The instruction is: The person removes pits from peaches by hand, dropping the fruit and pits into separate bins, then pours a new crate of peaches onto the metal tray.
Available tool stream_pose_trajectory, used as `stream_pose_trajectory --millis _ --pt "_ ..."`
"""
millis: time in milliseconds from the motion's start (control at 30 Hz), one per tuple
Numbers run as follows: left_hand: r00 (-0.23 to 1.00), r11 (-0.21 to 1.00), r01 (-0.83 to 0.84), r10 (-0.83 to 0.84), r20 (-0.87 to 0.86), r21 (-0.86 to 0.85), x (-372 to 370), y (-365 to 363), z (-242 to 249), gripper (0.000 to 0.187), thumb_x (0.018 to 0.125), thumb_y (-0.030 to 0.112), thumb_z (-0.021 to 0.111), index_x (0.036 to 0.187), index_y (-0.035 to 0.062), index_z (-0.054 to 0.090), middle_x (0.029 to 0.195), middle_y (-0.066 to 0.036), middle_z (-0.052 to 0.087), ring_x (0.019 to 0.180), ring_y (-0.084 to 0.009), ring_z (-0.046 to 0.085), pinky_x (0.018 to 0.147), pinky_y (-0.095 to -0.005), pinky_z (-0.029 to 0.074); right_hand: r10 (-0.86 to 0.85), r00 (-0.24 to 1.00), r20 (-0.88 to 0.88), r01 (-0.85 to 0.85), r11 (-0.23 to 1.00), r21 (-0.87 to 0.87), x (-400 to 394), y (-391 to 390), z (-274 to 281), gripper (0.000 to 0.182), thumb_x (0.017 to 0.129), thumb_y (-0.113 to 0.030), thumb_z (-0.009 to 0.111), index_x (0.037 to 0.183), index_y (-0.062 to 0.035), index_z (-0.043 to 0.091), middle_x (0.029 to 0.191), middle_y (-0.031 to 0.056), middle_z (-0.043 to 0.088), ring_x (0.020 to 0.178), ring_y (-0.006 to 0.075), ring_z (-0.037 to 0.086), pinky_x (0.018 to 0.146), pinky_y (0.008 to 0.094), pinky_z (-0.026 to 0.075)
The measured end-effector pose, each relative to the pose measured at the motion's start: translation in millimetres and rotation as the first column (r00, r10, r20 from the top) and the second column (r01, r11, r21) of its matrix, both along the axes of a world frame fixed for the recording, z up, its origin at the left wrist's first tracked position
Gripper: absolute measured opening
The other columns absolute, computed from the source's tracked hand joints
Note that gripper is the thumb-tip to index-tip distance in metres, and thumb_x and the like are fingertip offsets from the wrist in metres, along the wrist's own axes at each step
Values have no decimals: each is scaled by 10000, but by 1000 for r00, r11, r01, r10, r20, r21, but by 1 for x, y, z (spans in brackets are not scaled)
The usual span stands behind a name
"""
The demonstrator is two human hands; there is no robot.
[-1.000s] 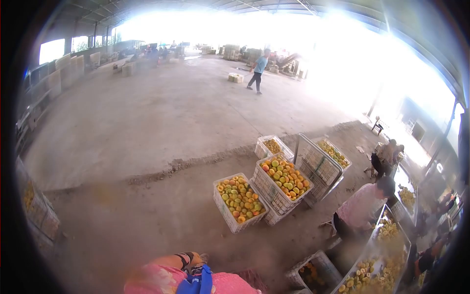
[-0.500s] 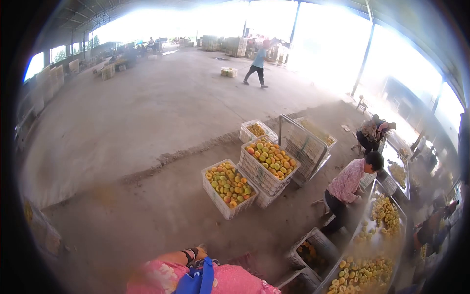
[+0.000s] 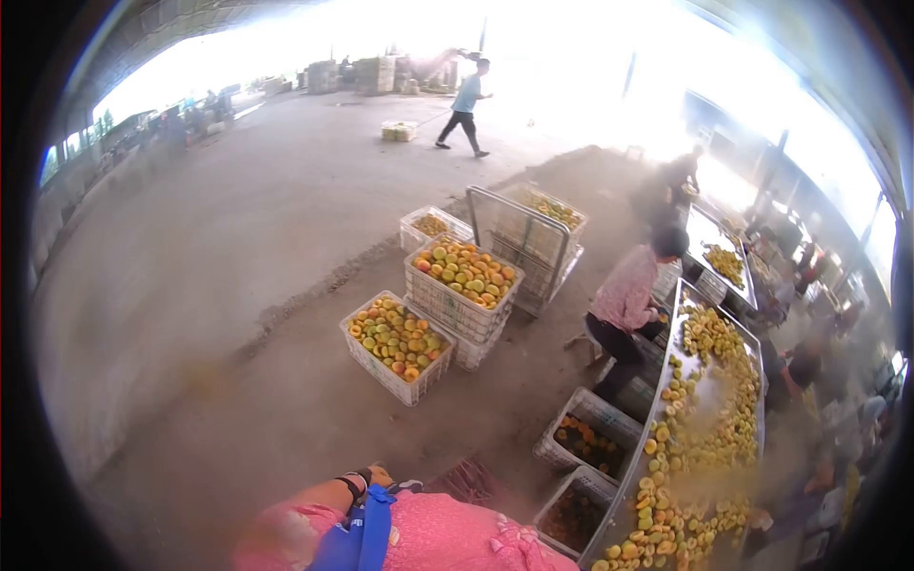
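Note:
My left hand (image 3: 379, 474) shows at the bottom of the view, with a dark band around the wrist. It is beside a blue strap (image 3: 369, 526) that lies over my pink clothing (image 3: 457, 528). The fingers are too small and partly hidden, so whether they hold anything does not show. My right hand is out of view. Ahead on the floor, a white crate (image 3: 367, 366) is full of yellow-orange fruit (image 3: 398, 335). Just behind it, another heaped crate (image 3: 447, 309) rests on top of a stack.
A long table (image 3: 671, 333) covered with halved fruit (image 3: 709, 400) runs along the right. A person in a patterned top (image 3: 624, 290) sits beside it. Two crates (image 3: 543, 445) stand near its left side. Behind the stack is a metal-framed cart (image 3: 519, 233).
My view has swung to the right, so the crates appear further left and more of the fruit table shows. The distant walker has stepped on, with the small crate trailing behind.

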State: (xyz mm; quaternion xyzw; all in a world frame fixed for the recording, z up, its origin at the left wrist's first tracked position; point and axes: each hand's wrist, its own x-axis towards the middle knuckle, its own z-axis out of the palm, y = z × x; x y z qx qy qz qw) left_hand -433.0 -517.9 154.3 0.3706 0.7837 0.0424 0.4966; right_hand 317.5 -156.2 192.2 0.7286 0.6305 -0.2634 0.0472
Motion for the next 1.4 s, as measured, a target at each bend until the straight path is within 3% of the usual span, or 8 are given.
stream_pose_trajectory --millis 233,300,433,467,900,1100,1233,1400 --pt "1000 996 4 -4 -1 -92 -8 -10 11 472 863 394 572 1178 66 697 1180 -171 693 1089 -288 656 954 -372 500 -233 972 12 225 950 216 -18 -49 -35 310 928 -232 480 1097 -39 653 1073 255 688 1054 402 650 859 454 523" --pt "1000 993 3 -3 -2 -114 -14 -11 10 478 858 397 573 1175 62 699 1178 -173 695 1085 -290 658 952 -373 502 449 806 386 -490 872 7 -2 -53 -46 266 921 -187 475 1064 -39 644 1040 250 698 981 399 679 826 478 539" --pt "1000 990 9 -9 3 -141 -30 -2 -2 492 849 403 577 1169 52 701 1172 -178 697 1076 -292 662 948 -375 504 435 833 342 -432 898 -90 -8 -74 -39 301 925 -206 477 1102 -24 638 1077 266 687 1013 405 671 863 482 532" --pt "1000 990 12 -12 4 -142 -32 1 -7 495 846 404 578 1168 49 702 1171 -179 698 1074 -293 663 947 -375 505 -247 959 -137 259 963 71 -40 -89 -12 421 923 -285 515 1207 11 609 1156 293 655 1125 412 621 935 446 503" --pt "990 996 60 -67 121 64 -69 121 -24 522 832 399 583 1199 41 688 1183 -188 694 1109 -307 655 973 -376 498 -602 782 -161 536 781 -319 -83 -147 -31 725 909 -519 596 1313 81 540 1329 206 590 1175 318 559 1001 414 451" --pt "985 998 -42 32 168 55 -123 155 45 497 840 375 598 1179 22 684 1114 -192 706 1018 -308 671 899 -388 521 -552 786 -278 514 834 -201 -196 -160 39 434 911 -367 630 1127 9 653 940 164 698 830 241 655 731 387 528" --pt "953 976 -217 213 217 -5 -143 171 77 444 864 318 602 1189 22 668 980 -110 702 860 -235 659 722 -368 537 -540 837 -90 518 834 -188 -266 -156 110 538 907 -449 574 1202 -3 625 1121 271 674 1068 421 640 893 442 498" --pt "955 996 -78 62 290 44 -175 163 1 373 870 255 594 1173 45 654 813 -38 624 705 -153 572 580 -317 466 -833 487 -262 696 551 -459 -274 -159 121 414 928 -344 607 1176 -14 633 1054 182 708 940 294 692 819 409 536"
